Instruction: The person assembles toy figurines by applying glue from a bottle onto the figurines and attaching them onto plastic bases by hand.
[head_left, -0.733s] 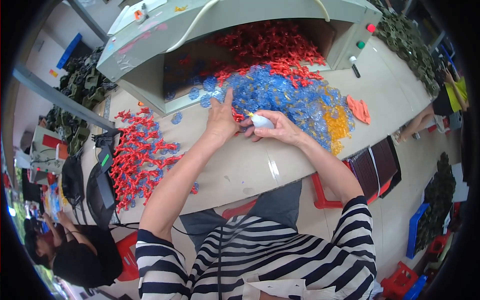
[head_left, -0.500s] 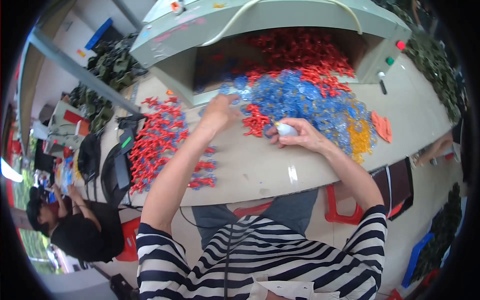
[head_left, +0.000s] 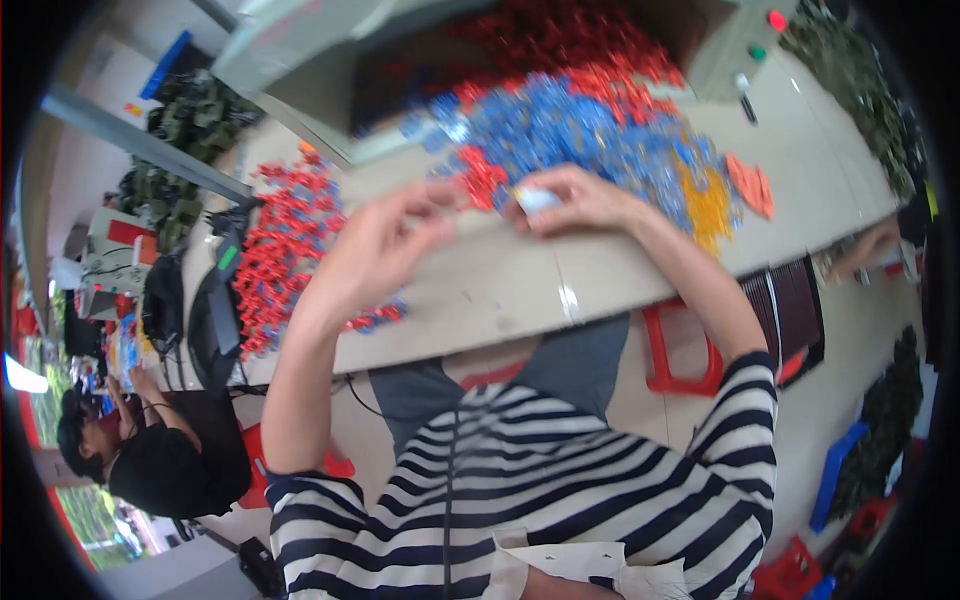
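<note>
In my right hand (head_left: 580,202) is a small white squeeze bottle (head_left: 541,200) with a yellowish tip, pointing left. My left hand (head_left: 395,240) is over the table to the left of it, slightly blurred, thumb and fingers apart with nothing visible between them. Just beyond the bottle's tip lies a small cluster of red plastic pieces (head_left: 482,178). Behind it spreads a large heap of clear blue pieces (head_left: 560,125). Rows of red pieces with blue parts (head_left: 285,265) lie left of my left forearm, which hides some of them.
A grey-green machine housing (head_left: 300,75) stands at the back, red pieces (head_left: 590,45) heaped in its opening. Yellow pieces (head_left: 708,210), an orange cloth-like item (head_left: 750,185) and a black marker (head_left: 747,102) lie right. A red stool (head_left: 680,350) stands below the table; another person (head_left: 170,455) sits left.
My left hand has drawn back from the left edge of the blue heap toward me, its fingers spreading. My right hand still holds the bottle near the red cluster. The whole view has shifted.
</note>
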